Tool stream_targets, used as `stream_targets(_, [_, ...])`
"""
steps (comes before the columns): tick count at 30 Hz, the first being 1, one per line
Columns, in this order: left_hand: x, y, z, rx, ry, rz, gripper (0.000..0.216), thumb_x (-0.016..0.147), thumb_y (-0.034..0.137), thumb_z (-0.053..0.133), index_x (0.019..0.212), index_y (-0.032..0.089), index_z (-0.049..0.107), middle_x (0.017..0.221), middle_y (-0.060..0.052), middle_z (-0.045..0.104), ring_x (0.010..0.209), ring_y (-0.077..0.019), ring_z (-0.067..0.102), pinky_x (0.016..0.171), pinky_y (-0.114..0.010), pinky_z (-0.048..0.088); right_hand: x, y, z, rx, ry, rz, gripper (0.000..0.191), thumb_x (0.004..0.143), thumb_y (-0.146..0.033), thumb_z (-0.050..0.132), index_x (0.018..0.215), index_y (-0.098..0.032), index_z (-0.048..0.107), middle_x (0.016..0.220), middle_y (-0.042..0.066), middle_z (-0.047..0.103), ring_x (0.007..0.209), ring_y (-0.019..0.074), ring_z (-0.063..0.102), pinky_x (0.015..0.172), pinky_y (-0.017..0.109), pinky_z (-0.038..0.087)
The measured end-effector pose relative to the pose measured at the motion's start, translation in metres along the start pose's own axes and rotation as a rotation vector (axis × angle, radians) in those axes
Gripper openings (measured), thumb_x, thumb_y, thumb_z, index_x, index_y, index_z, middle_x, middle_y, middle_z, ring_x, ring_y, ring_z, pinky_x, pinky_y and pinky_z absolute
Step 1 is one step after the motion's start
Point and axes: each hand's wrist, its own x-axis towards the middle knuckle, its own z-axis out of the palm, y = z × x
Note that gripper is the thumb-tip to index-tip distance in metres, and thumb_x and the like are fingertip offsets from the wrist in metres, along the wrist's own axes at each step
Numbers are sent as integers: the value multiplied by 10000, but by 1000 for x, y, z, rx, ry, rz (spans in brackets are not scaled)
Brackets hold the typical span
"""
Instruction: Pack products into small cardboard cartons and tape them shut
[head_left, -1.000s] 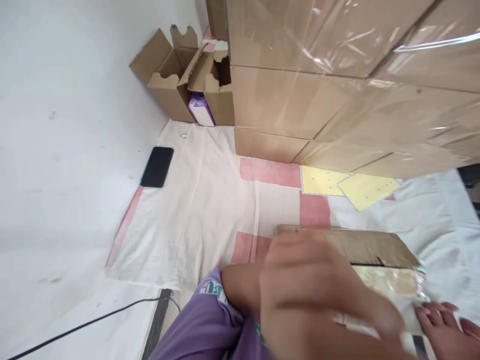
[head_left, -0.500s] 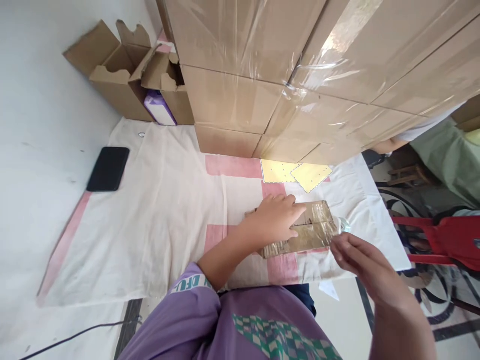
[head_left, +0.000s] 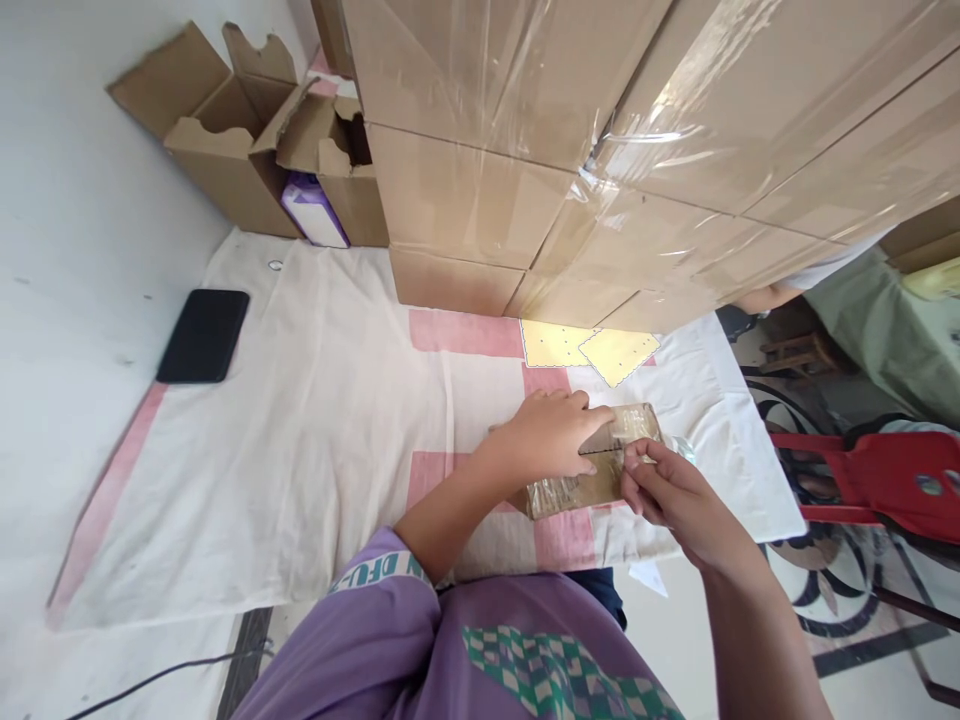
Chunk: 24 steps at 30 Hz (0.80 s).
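A small brown cardboard box (head_left: 596, 488) wrapped in shiny clear tape lies near the front edge of a cloth-covered desk (head_left: 337, 430), cream with pink blocks, directly in front of the person, who wears a purple top (head_left: 525, 610). The left hand (head_left: 551, 435) rests across the top of the box, its fingers and thumb spread apart. The right hand (head_left: 664, 490) is at the right end of the box, its thumb and fingertips drawn together; whether anything is pinched between them, I cannot tell. Two pale yellow sheets with scalloped edges (head_left: 619, 352) overlap beyond the box, at the foot of a tall stack of tan cardboard cartons (head_left: 480, 200) bound in clear film. At the far left, a flat black rectangular device with rounded corners (head_left: 202, 336) lies beside the white wall (head_left: 67, 300). Behind it stand two opened brown cartons (head_left: 225, 185), with a purple-and-white pack (head_left: 316, 213) upright and leaning between them. To the right of the desk is a red chair (head_left: 911, 475), and another person's forearm (head_left: 772, 297) shows partly from behind the stack.
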Motion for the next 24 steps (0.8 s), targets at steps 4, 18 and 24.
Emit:
stream_targets(4, [1, -3, -2, -27, -6, 1, 539, 877, 445, 695, 1361, 273, 534, 1223, -67, 635, 1135, -276, 626, 903, -386, 501, 1, -5, 8, -3, -39, -2, 499, 901, -614, 642, 1119, -215, 436, 520, -71, 507, 446, 58, 250, 462, 217, 144])
stream_targets(18, [1, -10, -2, -62, -11, 16, 554, 877, 471, 682, 1370, 274, 525, 1247, -74, 635, 1156, -279, 614, 907, -377, 491, 8, -6, 16, -74, 78, 56, 463, 867, -618, 606, 913, -238, 346, 472, -62, 518, 406, 61, 258, 434, 198, 132])
stream_targets(24, [1, -11, -2, -66, -18, 15, 554, 892, 488, 668, 1380, 272, 518, 1253, -79, 628, 1144, -283, 615, 916, -388, 490, 5, -9, 10, -196, 102, 50, 303, 929, -500, 573, 945, -232, 433, 506, -52, 544, 432, 76, 290, 445, 198, 190])
